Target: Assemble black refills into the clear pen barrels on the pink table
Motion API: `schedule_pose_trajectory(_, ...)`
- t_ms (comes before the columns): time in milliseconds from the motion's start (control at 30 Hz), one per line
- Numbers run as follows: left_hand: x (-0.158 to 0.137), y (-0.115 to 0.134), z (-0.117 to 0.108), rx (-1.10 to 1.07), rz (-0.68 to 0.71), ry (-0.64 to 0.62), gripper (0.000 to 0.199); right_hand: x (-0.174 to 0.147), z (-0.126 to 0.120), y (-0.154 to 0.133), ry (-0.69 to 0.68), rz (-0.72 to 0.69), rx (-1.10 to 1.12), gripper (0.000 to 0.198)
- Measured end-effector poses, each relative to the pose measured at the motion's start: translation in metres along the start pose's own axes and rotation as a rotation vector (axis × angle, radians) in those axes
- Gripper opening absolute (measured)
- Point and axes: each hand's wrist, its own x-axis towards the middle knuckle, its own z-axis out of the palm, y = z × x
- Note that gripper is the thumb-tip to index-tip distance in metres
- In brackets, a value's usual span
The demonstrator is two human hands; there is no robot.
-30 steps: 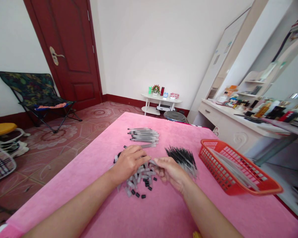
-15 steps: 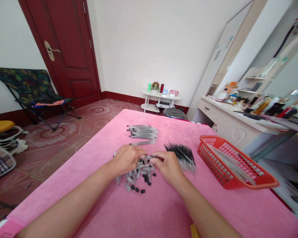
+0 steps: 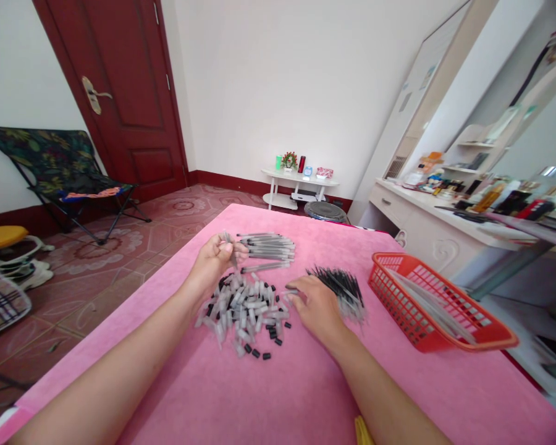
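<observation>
Pinching slim translucent-grey plastic tube point(image 3: 234, 260) in left hand point(image 3: 214, 256); probably light, stiff, slick, best held mid-length; right hand point(image 3: 319, 305): grip unclear.

From far away, I see lots of pink.
The worktop point(image 3: 269, 402) is pink, the basket point(image 3: 401, 315) is red, gray rods point(image 3: 271, 250) have black ends, black sticks point(image 3: 338, 287) have pale ends, and cloudy gray bits point(image 3: 243, 317) mix with black bits point(image 3: 266, 356). The door point(image 3: 115, 93) is dark red, and the chair point(image 3: 44, 154) has green leaves on black.
</observation>
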Motion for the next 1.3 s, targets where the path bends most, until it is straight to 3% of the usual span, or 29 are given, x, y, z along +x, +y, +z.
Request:
schedule_pose_trajectory(100,-0.005,-0.006,0.008,-0.215,-0.117,-0.003,0.018,-0.001,0.001,-0.015,-0.025,-0.04,0.092,0.017)
schedule_pose_trajectory(233,-0.012,-0.016,0.017,-0.317,-0.213,-0.012,0.014,-0.003,0.001,-0.026,-0.048,0.019,0.245,0.026)
schedule_pose_trajectory(500,-0.024,-0.018,0.034,-0.39,-0.206,-0.038,0.016,0.0,0.008,-0.025,-0.098,0.205,0.607,0.032)
schedule_pose_trajectory(633,-0.027,-0.016,0.034,-0.267,-0.29,-0.036,0.023,0.0,0.01,-0.023,-0.063,0.271,0.714,0.019)
schedule_pose_trajectory(800,-0.027,-0.019,0.032,-0.257,-0.3,0.017,0.018,0.0,0.013,-0.018,-0.019,0.255,0.713,0.016)
schedule_pose_trajectory(933,-0.028,-0.022,0.035,-0.24,-0.312,0.016,0.017,-0.001,0.014,-0.016,-0.051,0.257,0.593,0.033)
schedule_pose_trajectory(1100,-0.029,-0.022,0.037,-0.241,-0.295,0.025,0.015,-0.002,0.014,-0.016,0.052,0.299,0.486,0.017)
schedule_pose_trajectory(1233,-0.028,-0.022,0.036,-0.251,-0.292,0.031,0.015,-0.002,0.015,-0.014,-0.023,0.269,0.49,0.03)
schedule_pose_trajectory(1300,-0.029,-0.023,0.036,-0.252,-0.299,0.029,0.015,-0.002,0.015,-0.014,-0.024,0.277,0.477,0.026)
